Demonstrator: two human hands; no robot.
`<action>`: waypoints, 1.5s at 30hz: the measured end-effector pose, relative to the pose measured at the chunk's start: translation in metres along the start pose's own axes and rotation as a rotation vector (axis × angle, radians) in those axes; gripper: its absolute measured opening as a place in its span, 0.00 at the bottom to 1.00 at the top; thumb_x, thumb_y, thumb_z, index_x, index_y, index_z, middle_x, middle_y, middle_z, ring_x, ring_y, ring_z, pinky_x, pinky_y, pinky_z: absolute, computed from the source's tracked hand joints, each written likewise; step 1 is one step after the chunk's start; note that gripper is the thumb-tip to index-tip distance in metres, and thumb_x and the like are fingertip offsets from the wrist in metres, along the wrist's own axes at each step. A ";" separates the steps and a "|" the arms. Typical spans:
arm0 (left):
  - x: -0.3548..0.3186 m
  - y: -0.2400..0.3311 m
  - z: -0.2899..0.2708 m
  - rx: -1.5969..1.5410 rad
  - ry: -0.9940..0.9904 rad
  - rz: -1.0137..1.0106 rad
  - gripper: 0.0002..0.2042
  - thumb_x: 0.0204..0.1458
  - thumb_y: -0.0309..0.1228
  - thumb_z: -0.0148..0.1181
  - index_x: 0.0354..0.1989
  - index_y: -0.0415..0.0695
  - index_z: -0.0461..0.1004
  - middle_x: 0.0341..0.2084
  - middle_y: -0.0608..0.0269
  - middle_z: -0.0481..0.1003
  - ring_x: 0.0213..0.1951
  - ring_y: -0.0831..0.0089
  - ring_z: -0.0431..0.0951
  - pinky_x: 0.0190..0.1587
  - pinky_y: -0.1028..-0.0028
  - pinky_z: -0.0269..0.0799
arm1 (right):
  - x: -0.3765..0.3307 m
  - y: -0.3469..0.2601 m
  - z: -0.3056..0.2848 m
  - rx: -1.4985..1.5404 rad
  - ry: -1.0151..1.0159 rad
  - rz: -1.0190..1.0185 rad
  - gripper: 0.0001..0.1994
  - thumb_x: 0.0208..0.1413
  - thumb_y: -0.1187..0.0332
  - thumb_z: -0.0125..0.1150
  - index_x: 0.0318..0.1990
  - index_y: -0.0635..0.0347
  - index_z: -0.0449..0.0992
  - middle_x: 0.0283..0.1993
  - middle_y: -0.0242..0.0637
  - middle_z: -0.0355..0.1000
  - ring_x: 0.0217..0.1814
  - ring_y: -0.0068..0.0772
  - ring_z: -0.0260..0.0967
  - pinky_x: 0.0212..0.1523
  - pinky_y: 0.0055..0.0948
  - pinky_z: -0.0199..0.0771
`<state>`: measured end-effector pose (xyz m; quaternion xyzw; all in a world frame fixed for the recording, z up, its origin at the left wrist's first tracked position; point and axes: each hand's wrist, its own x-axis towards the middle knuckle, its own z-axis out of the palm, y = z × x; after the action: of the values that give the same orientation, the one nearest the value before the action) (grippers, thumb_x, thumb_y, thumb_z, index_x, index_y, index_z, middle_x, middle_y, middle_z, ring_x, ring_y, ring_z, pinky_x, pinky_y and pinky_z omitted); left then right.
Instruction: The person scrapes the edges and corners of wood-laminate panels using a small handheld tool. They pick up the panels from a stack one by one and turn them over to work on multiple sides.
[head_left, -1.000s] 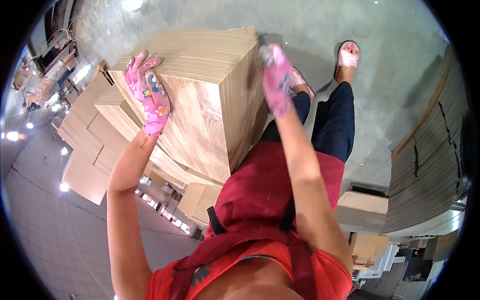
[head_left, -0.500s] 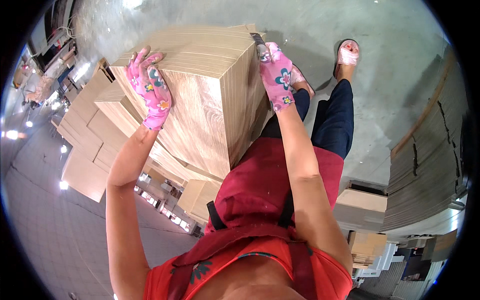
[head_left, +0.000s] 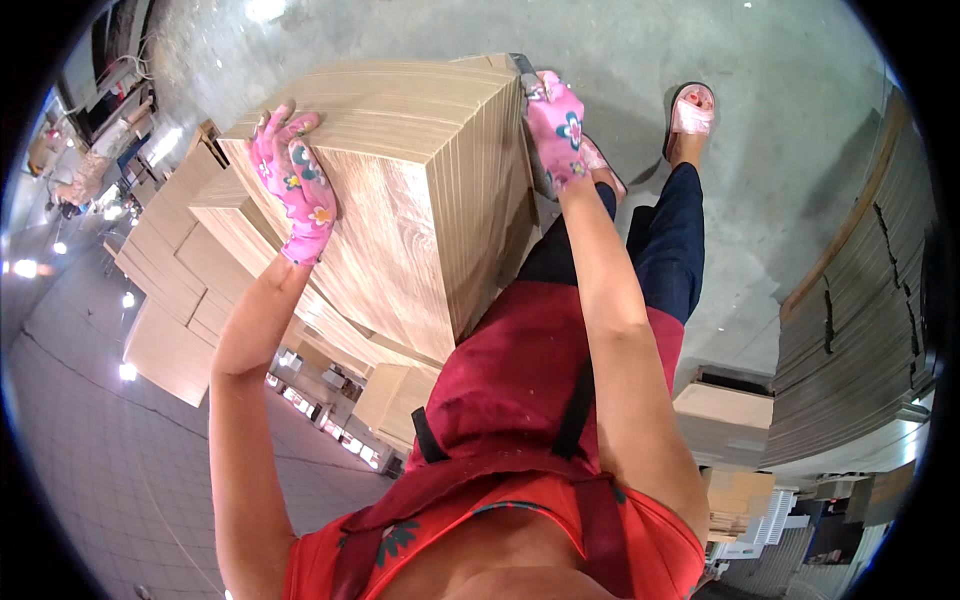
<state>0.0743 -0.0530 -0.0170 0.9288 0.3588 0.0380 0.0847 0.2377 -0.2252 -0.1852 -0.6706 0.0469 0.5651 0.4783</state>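
Observation:
A tall stack of wood-grain panels (head_left: 385,225) stands before me, its many thin edges showing along the far and right sides. My left hand (head_left: 295,180), in a pink flowered glove, rests against the top panel near its far left corner, fingers apart and holding nothing. Beside the stack's far right corner is my right hand (head_left: 556,125), gloved alike, its fingers closed. They grip a narrow, flat grey strip-like thing (head_left: 522,68) that runs along the stack's right side. The hand covers most of it, so its kind does not show.
More panel stacks (head_left: 175,255) lie to the left, with a box-like pile (head_left: 395,400) nearer me. My slippered foot (head_left: 692,110) stands on the grey floor (head_left: 790,70). At the right is a large stack of sheets (head_left: 860,290), with a cardboard box (head_left: 725,405) beside it.
My right hand has shifted slightly right and away along the stack's side, uncovering more of the grey strip's length. My left hand has barely moved on the panel.

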 end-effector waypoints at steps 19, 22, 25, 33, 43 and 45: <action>0.002 -0.001 -0.005 0.077 -0.025 -0.003 0.17 0.62 0.40 0.35 0.47 0.45 0.70 0.44 0.66 0.75 0.60 0.60 0.60 0.66 0.58 0.38 | -0.061 0.019 0.036 0.165 0.065 -0.223 0.07 0.54 0.73 0.51 0.40 0.58 0.72 0.27 0.33 0.68 0.26 0.26 0.65 0.27 0.25 0.65; 0.003 -0.003 -0.005 0.050 -0.018 0.016 0.19 0.63 0.41 0.34 0.46 0.45 0.70 0.44 0.66 0.75 0.61 0.60 0.60 0.66 0.58 0.38 | -0.073 0.015 0.034 -0.273 0.107 -0.331 0.07 0.56 0.72 0.50 0.41 0.58 0.73 0.24 0.30 0.66 0.24 0.22 0.63 0.23 0.24 0.62; 0.007 0.002 -0.003 0.073 -0.029 0.023 0.20 0.63 0.43 0.32 0.46 0.44 0.70 0.45 0.64 0.75 0.60 0.59 0.60 0.66 0.58 0.38 | 0.024 0.067 0.010 -0.417 0.202 -0.635 0.09 0.54 0.73 0.47 0.41 0.59 0.71 0.24 0.31 0.66 0.24 0.24 0.62 0.23 0.27 0.63; 0.004 0.001 -0.005 0.079 -0.036 -0.002 0.22 0.63 0.43 0.31 0.42 0.42 0.72 0.45 0.61 0.75 0.60 0.58 0.60 0.66 0.57 0.39 | -0.082 0.011 0.029 0.699 -0.027 0.190 0.09 0.53 0.78 0.51 0.40 0.58 0.74 0.26 0.25 0.65 0.27 0.19 0.61 0.29 0.20 0.62; 0.003 -0.001 -0.004 0.064 -0.029 -0.016 0.23 0.62 0.44 0.32 0.43 0.42 0.74 0.48 0.61 0.72 0.60 0.58 0.60 0.65 0.57 0.39 | 0.015 0.043 0.004 -0.055 0.073 -0.145 0.07 0.58 0.71 0.46 0.39 0.60 0.71 0.21 0.39 0.68 0.22 0.28 0.65 0.23 0.28 0.64; 0.004 0.001 -0.004 0.055 -0.028 -0.016 0.23 0.62 0.43 0.32 0.43 0.42 0.74 0.48 0.61 0.72 0.60 0.58 0.60 0.65 0.57 0.39 | -0.034 0.022 0.015 0.440 0.148 0.028 0.06 0.57 0.73 0.48 0.38 0.60 0.71 0.22 0.30 0.66 0.24 0.20 0.63 0.23 0.23 0.61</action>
<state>0.0770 -0.0509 -0.0126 0.9283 0.3658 0.0141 0.0643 0.2016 -0.2434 -0.1694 -0.5890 0.2132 0.4973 0.6003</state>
